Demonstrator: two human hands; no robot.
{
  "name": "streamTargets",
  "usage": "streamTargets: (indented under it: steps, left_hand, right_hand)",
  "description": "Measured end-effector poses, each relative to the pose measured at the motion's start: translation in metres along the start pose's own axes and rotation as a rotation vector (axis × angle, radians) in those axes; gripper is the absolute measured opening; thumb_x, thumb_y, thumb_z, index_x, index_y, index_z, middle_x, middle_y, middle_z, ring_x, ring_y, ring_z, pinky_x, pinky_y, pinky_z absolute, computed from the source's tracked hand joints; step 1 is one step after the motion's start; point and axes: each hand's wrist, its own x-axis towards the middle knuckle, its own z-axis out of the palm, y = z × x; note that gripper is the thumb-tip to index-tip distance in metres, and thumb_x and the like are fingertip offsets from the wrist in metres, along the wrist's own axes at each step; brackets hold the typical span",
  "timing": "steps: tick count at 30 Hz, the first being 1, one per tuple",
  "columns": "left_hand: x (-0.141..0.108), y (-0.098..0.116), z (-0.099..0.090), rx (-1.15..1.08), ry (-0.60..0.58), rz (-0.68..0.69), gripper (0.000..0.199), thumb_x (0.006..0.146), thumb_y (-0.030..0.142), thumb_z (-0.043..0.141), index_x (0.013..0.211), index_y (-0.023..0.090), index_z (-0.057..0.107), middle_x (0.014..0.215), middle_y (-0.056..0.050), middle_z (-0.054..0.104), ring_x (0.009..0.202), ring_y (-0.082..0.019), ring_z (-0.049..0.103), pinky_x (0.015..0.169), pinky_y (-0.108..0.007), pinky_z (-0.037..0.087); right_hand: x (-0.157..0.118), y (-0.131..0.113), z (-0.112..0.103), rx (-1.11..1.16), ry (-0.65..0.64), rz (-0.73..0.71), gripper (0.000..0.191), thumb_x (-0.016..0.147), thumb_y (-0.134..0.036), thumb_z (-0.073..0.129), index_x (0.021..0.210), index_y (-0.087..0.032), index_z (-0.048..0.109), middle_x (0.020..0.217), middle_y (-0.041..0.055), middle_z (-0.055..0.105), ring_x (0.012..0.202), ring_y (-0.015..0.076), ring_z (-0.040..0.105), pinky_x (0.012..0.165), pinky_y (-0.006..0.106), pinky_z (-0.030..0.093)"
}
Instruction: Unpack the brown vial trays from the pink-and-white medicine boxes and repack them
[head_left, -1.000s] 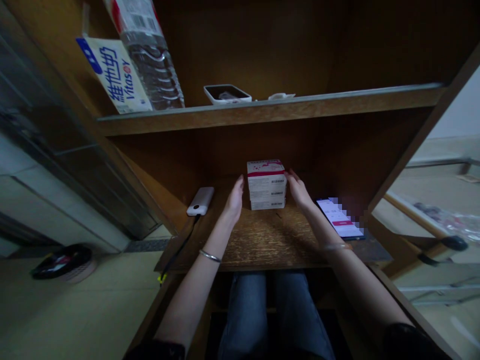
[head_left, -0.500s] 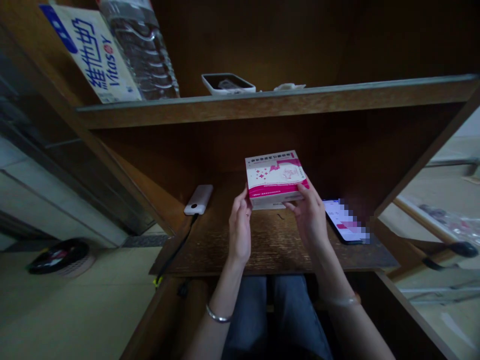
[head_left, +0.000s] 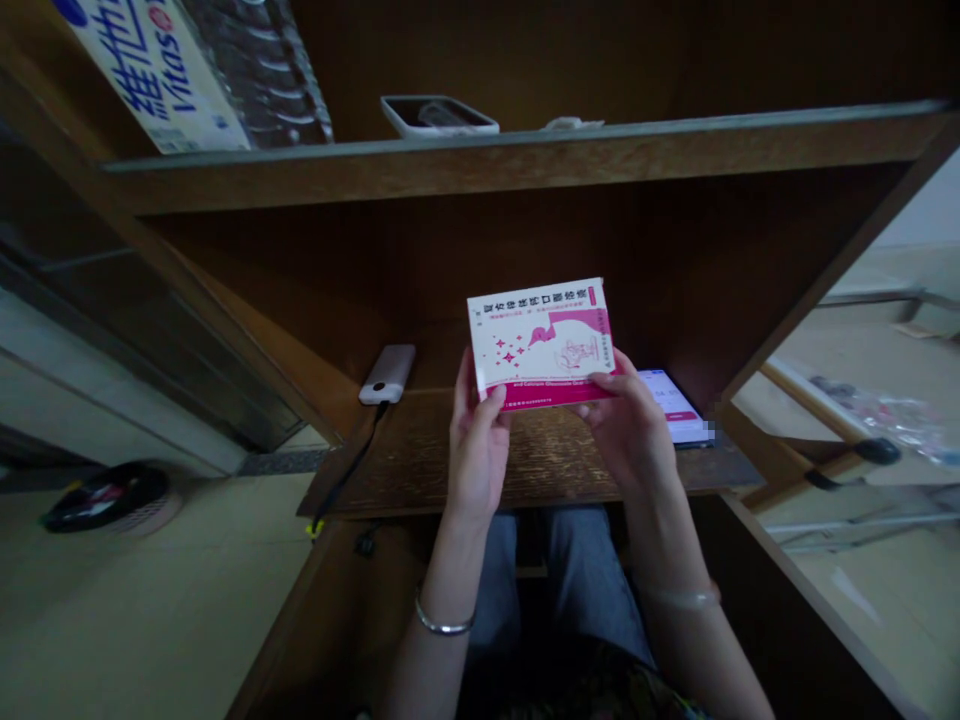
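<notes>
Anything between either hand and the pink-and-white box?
Nothing visible. The left hand and right hand both touch the pink-and-white box directly, near its closer corners. The white corded device lies off left, the lit phone off right.

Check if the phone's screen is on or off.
On: the phone, right of the right hand, shows a bright display with a pink-red bar.

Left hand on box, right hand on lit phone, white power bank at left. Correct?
No: the right hand is on the box, not the lit phone; the head view shows it. The left hand is on the box and the white power bank is at left, as you say.
</notes>
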Motion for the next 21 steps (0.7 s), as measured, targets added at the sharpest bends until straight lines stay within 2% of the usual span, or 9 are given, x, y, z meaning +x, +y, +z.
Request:
streamTargets:
  steps: [5,11,13,17,19,21]
  left_hand:
    - [-0.005,0.003,0.002,-0.038,0.055,-0.047,0.049,0.086,0.034,0.067,0.133,0.026,0.057,0.133,-0.004,0.065,0.131,-0.028,0.056,0.113,-0.044,0.044]
    - [-0.007,0.011,0.005,0.004,0.131,0.036,0.044,0.083,0.038,0.071,0.124,0.022,0.065,0.125,-0.006,0.070,0.124,-0.029,0.061,0.109,-0.043,0.049]
    - [-0.008,0.014,0.005,0.021,0.168,0.045,0.043,0.082,0.040,0.071,0.121,0.022,0.067,0.124,-0.005,0.070,0.123,-0.029,0.062,0.107,-0.042,0.051]
    - [-0.010,0.018,0.001,0.019,0.240,-0.060,0.044,0.082,0.048,0.068,0.116,0.020,0.069,0.121,-0.007,0.072,0.123,-0.032,0.062,0.103,-0.043,0.055]
    - [-0.011,0.020,-0.002,0.037,0.243,-0.071,0.045,0.083,0.049,0.066,0.117,0.021,0.069,0.124,-0.007,0.071,0.126,-0.032,0.059,0.102,-0.043,0.055]
    - [-0.012,0.021,-0.002,0.095,0.249,-0.024,0.045,0.085,0.049,0.064,0.120,0.022,0.068,0.126,-0.006,0.070,0.127,-0.032,0.059,0.103,-0.043,0.054]
  right_hand:
    - [-0.010,-0.005,0.005,-0.014,0.066,-0.035,0.038,0.072,-0.040,0.074,0.104,-0.024,0.060,0.109,0.0052,0.073,0.106,0.0249,0.068,0.093,0.039,0.055]
    - [-0.017,-0.001,0.003,-0.031,0.074,-0.091,0.042,0.076,-0.048,0.075,0.108,-0.023,0.067,0.110,0.0077,0.075,0.104,0.0256,0.070,0.091,0.041,0.057]
    - [-0.017,0.002,0.002,-0.036,0.071,-0.106,0.039,0.079,-0.049,0.072,0.109,-0.023,0.069,0.110,0.0072,0.075,0.100,0.0244,0.070,0.086,0.040,0.058]
    - [-0.021,0.005,0.002,-0.074,0.086,-0.141,0.025,0.083,-0.045,0.069,0.097,-0.025,0.073,0.092,0.0030,0.077,0.081,0.0192,0.071,0.071,0.033,0.059]
    - [-0.024,0.004,0.004,-0.085,0.067,-0.152,0.023,0.085,-0.043,0.067,0.100,-0.027,0.073,0.095,0.0020,0.077,0.083,0.0190,0.071,0.073,0.033,0.059]
    - [-0.028,0.002,0.005,-0.073,0.030,-0.140,0.029,0.088,-0.043,0.064,0.112,-0.029,0.071,0.107,0.0025,0.076,0.095,0.0217,0.071,0.079,0.036,0.059]
